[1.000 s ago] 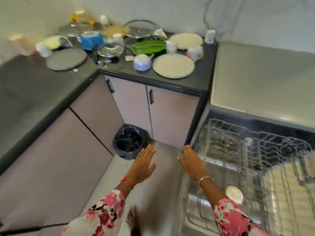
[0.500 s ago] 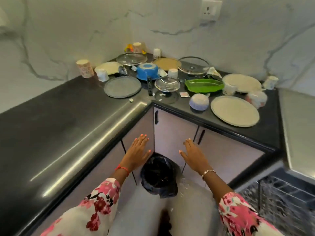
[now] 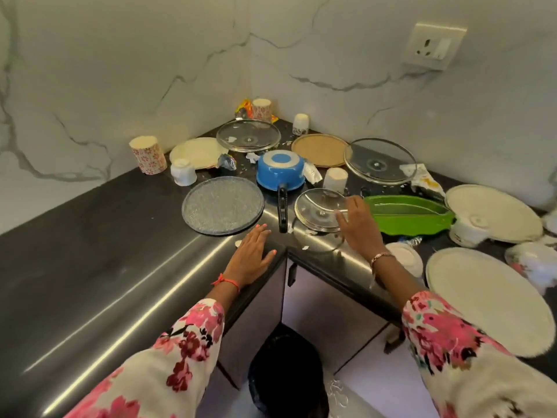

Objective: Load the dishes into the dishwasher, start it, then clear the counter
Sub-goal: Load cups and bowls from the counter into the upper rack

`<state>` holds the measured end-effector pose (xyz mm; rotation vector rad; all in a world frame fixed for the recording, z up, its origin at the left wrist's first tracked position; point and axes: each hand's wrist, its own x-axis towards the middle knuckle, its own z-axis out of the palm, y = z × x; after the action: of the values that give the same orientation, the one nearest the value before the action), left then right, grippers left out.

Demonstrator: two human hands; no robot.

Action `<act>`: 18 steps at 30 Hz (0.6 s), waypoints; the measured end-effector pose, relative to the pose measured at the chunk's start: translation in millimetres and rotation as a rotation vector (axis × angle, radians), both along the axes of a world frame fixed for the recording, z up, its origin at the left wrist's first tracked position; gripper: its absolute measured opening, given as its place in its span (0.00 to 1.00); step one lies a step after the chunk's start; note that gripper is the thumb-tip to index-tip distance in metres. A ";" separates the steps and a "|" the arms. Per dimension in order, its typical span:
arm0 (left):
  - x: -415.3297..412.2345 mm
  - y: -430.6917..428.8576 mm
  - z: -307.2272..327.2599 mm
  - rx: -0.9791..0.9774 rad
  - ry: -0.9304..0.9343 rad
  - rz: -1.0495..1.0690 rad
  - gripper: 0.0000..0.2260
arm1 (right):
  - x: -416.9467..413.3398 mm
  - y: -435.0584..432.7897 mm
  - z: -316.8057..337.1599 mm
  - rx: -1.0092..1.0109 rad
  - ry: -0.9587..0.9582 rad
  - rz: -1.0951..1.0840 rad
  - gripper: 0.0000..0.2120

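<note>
plates (image 3: 223, 203), glass lids (image 3: 380, 160), cups (image 3: 147, 155) and an upturned blue saucepan (image 3: 280, 170) crowd the counter (image 3: 90, 236).

The right hand (image 3: 358, 227) is covering part of the small glass lid (image 3: 315, 211), and a blurred white cup (image 3: 533, 263) is running off the right edge

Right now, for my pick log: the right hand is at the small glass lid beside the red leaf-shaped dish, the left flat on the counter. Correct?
No: the head view shows the leaf-shaped dish is green, not red. The right hand is at the small glass lid beside it, the left hand flat on the counter.
</note>
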<state>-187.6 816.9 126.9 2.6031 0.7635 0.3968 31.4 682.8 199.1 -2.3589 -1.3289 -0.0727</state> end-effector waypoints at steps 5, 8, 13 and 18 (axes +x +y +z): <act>42.0 36.3 -9.0 -0.048 0.046 -0.008 0.28 | 51.2 58.5 13.9 -0.039 0.090 -0.086 0.21; 52.7 49.6 -20.5 -0.042 0.081 -0.017 0.34 | 76.9 84.4 12.9 -0.109 0.152 -0.116 0.23; 57.2 54.0 -28.5 0.023 0.049 -0.008 0.37 | 111.6 120.9 7.1 -0.218 0.231 -0.137 0.30; 56.8 54.3 -28.8 0.043 0.025 0.013 0.35 | 122.8 148.6 -4.2 -0.271 0.364 -0.138 0.38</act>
<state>-130.8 871.2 98.0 2.6489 0.7889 0.3895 154.2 831.4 194.9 -2.5244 -1.0529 0.5013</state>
